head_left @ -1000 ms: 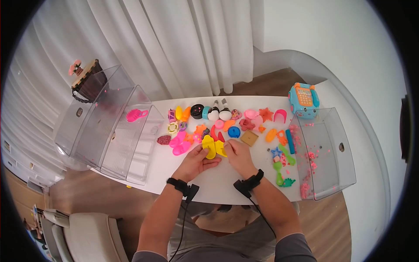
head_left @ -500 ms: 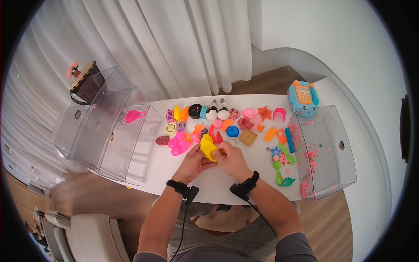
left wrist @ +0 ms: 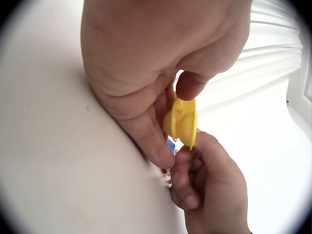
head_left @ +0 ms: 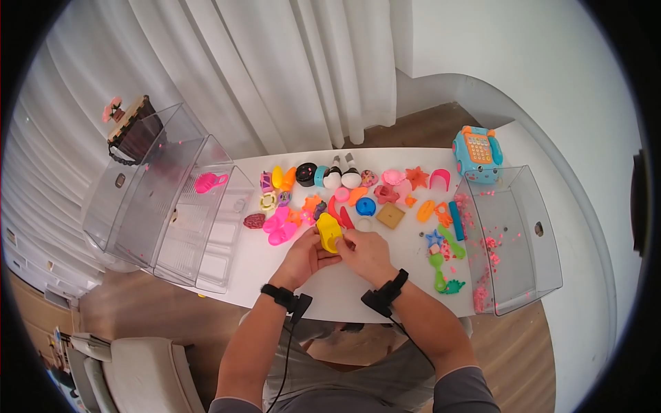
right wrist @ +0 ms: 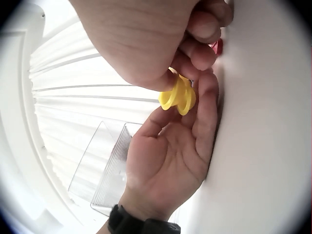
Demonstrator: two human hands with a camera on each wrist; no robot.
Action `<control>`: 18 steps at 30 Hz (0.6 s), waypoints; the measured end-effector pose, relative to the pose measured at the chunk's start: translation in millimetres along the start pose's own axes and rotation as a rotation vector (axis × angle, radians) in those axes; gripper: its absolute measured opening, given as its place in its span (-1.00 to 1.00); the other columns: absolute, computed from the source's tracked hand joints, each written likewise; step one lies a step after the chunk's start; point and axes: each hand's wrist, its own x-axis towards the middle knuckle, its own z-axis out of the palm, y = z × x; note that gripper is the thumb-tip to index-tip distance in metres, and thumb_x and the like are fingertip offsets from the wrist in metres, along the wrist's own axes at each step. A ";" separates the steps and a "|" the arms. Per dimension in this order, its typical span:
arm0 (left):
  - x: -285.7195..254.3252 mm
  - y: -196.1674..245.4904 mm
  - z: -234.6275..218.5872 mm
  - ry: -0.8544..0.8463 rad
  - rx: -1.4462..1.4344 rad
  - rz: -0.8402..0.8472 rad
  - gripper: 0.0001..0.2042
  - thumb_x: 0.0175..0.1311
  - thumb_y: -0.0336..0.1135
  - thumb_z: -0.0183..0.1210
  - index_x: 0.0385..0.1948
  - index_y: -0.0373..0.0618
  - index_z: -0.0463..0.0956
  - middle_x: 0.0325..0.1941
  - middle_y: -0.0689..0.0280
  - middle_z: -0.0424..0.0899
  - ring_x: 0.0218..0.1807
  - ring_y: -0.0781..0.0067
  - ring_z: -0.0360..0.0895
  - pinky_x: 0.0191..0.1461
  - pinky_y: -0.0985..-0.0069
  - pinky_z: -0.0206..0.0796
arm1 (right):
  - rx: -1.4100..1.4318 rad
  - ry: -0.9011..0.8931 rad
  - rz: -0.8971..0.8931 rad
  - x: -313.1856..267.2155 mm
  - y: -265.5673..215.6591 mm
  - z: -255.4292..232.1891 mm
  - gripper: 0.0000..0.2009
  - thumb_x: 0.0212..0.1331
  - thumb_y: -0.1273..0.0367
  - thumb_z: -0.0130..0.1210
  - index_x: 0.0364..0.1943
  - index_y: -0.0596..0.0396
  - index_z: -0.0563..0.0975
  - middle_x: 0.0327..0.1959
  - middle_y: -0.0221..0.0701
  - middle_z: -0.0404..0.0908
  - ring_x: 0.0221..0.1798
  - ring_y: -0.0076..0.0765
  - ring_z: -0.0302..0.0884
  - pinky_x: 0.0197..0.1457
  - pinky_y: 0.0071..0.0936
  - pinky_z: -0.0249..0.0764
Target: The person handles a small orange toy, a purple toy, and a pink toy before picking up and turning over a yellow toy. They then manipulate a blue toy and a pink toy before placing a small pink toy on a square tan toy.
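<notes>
Over the front of the white table, a yellow hinged toy mould (head_left: 329, 233) is held between both hands. Its two rounded halves lie folded face to face, a narrow gap showing between their rims in the left wrist view (left wrist: 184, 122). My left hand (head_left: 301, 260) grips it from the left, thumb on one side and fingers behind. From the other side, my right hand (head_left: 368, 256) pinches its near end between thumb and curled fingers. In the right wrist view, the folded mould (right wrist: 178, 97) sits above the left palm.
Just beyond the hands, colourful toys spread across the table, among them pink shoe-shaped pieces (head_left: 280, 226) and a blue round lid (head_left: 365, 206). Clear bins stand left (head_left: 180, 220) and right (head_left: 516, 241); a toy phone (head_left: 478, 155) is at the back right.
The yellow mould was spread open with its halves side by side; the right hand has folded one half over the other, moving slightly left.
</notes>
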 end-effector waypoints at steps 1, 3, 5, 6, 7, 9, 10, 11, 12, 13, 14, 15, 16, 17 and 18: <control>-0.2 -0.2 -2.4 -0.049 -0.054 -0.006 -0.59 0.65 -0.23 -0.07 0.44 -0.07 0.30 0.39 0.14 0.55 0.30 0.22 0.63 0.41 0.19 0.49 | 0.000 -0.001 -0.001 0.0 0.3 0.5 -0.78 0.31 0.15 0.20 -0.34 -0.04 0.68 -0.51 -0.27 0.70 -0.41 0.01 0.69 -0.36 -0.05 0.56; -4.2 1.5 4.5 -0.096 -0.111 -0.012 -0.59 0.64 -0.23 -0.04 0.43 -0.07 0.30 0.38 0.14 0.56 0.29 0.23 0.63 0.41 0.20 0.49 | -0.064 -0.003 -0.015 -0.1 1.5 1.4 -0.77 0.31 0.15 0.19 -0.36 -0.04 0.67 -0.51 -0.26 0.69 -0.41 0.02 0.69 -0.37 -0.05 0.55; -7.8 -1.4 16.2 0.017 0.145 0.063 -0.60 0.63 -0.27 0.01 0.42 -0.08 0.31 0.34 0.16 0.58 0.31 0.24 0.62 0.40 0.20 0.50 | -0.085 -0.044 -0.043 -0.2 1.9 0.0 -0.77 0.31 0.15 0.19 -0.36 -0.05 0.68 -0.52 -0.27 0.69 -0.42 0.02 0.69 -0.37 -0.05 0.55; -7.2 -3.0 15.4 0.018 0.144 0.062 -0.60 0.63 -0.27 0.01 0.42 -0.08 0.31 0.34 0.16 0.58 0.31 0.24 0.62 0.40 0.20 0.50 | -0.107 -0.084 -0.071 -0.1 2.5 -1.0 -0.77 0.31 0.14 0.19 -0.36 -0.05 0.68 -0.52 -0.27 0.69 -0.42 0.03 0.69 -0.37 -0.05 0.55; -6.1 -5.0 13.8 0.001 0.171 0.089 -0.60 0.62 -0.28 0.03 0.41 -0.08 0.31 0.33 0.17 0.58 0.31 0.24 0.62 0.38 0.20 0.52 | -0.107 -0.084 -0.070 0.0 4.1 -1.7 -0.77 0.31 0.14 0.19 -0.36 -0.05 0.68 -0.52 -0.27 0.69 -0.42 0.03 0.69 -0.37 -0.05 0.55; -5.8 -5.7 12.6 -0.017 0.198 0.115 -0.59 0.61 -0.29 0.05 0.41 -0.09 0.31 0.32 0.18 0.59 0.30 0.24 0.62 0.37 0.20 0.53 | -0.094 -0.120 -0.125 1.3 4.7 -4.6 -0.78 0.30 0.14 0.20 -0.28 -0.06 0.67 -0.48 -0.27 0.71 -0.39 0.02 0.69 -0.34 -0.06 0.56; -5.9 -4.4 11.8 -0.008 0.154 0.091 -0.59 0.62 -0.29 0.05 0.41 -0.09 0.30 0.33 0.18 0.58 0.29 0.24 0.63 0.35 0.21 0.55 | -0.095 -0.118 -0.124 1.6 3.6 -7.6 -0.78 0.30 0.14 0.20 -0.28 -0.06 0.67 -0.48 -0.27 0.71 -0.39 0.02 0.69 -0.34 -0.06 0.56; -5.7 -3.1 11.4 0.001 0.110 0.068 -0.59 0.62 -0.29 0.05 0.41 -0.09 0.30 0.33 0.18 0.58 0.28 0.24 0.64 0.33 0.23 0.57 | 0.021 -0.136 -0.088 2.5 -2.9 -15.3 -0.79 0.30 0.15 0.20 -0.24 -0.05 0.65 -0.46 -0.28 0.71 -0.37 0.01 0.70 -0.32 -0.07 0.57; -5.8 -2.8 11.1 -0.001 0.112 0.069 -0.59 0.62 -0.29 0.05 0.41 -0.09 0.30 0.33 0.18 0.58 0.28 0.24 0.64 0.33 0.23 0.57 | 0.136 -0.155 -0.052 2.8 -6.4 -19.7 -0.79 0.30 0.16 0.20 -0.20 -0.04 0.63 -0.44 -0.28 0.71 -0.35 0.00 0.70 -0.29 -0.07 0.57; -5.8 -3.0 10.3 0.015 0.087 0.071 -0.60 0.63 -0.26 0.05 0.41 -0.09 0.32 0.32 0.18 0.59 0.27 0.23 0.65 0.32 0.23 0.58 | 0.136 -0.153 -0.053 3.2 -4.4 -19.0 -0.79 0.30 0.16 0.20 -0.20 -0.04 0.63 -0.44 -0.28 0.71 -0.35 0.00 0.70 -0.29 -0.07 0.57; -5.8 -3.1 9.5 0.030 0.062 0.072 -0.61 0.64 -0.24 0.05 0.40 -0.09 0.33 0.30 0.18 0.60 0.26 0.23 0.66 0.31 0.23 0.59 | 0.128 -0.159 -0.010 3.7 -0.6 -16.8 -0.79 0.30 0.17 0.19 -0.17 -0.03 0.62 -0.43 -0.28 0.72 -0.33 0.00 0.71 -0.28 -0.08 0.57; -5.6 -3.1 9.0 0.028 0.063 0.072 -0.61 0.64 -0.24 0.05 0.40 -0.09 0.33 0.30 0.18 0.60 0.26 0.23 0.66 0.31 0.23 0.59 | 0.120 -0.165 0.032 4.0 3.0 -15.1 -0.78 0.30 0.18 0.19 -0.14 -0.02 0.60 -0.42 -0.29 0.72 -0.31 -0.01 0.71 -0.26 -0.09 0.57; -5.2 -3.1 8.4 0.028 0.088 0.059 -0.61 0.64 -0.21 0.05 0.39 -0.09 0.35 0.29 0.18 0.62 0.24 0.22 0.67 0.29 0.23 0.60 | 0.120 -0.163 0.033 4.5 5.3 -14.0 -0.78 0.30 0.18 0.19 -0.14 -0.02 0.60 -0.42 -0.29 0.72 -0.31 -0.01 0.71 -0.26 -0.09 0.57; -4.7 -3.3 7.5 0.028 0.113 0.047 -0.61 0.65 -0.18 0.05 0.38 -0.10 0.37 0.27 0.18 0.64 0.23 0.21 0.68 0.28 0.23 0.61 | 0.095 -0.171 0.001 4.9 7.3 -13.0 -0.78 0.30 0.19 0.19 -0.14 -0.01 0.60 -0.43 -0.29 0.72 -0.31 0.00 0.71 -0.26 -0.08 0.57; -3.9 -4.4 5.6 0.028 0.114 0.046 -0.61 0.65 -0.18 0.05 0.38 -0.10 0.37 0.27 0.18 0.64 0.23 0.21 0.68 0.28 0.23 0.61 | 0.071 -0.180 -0.032 5.1 8.4 -12.5 -0.79 0.31 0.20 0.18 -0.15 0.01 0.60 -0.43 -0.29 0.71 -0.32 0.00 0.71 -0.27 -0.08 0.56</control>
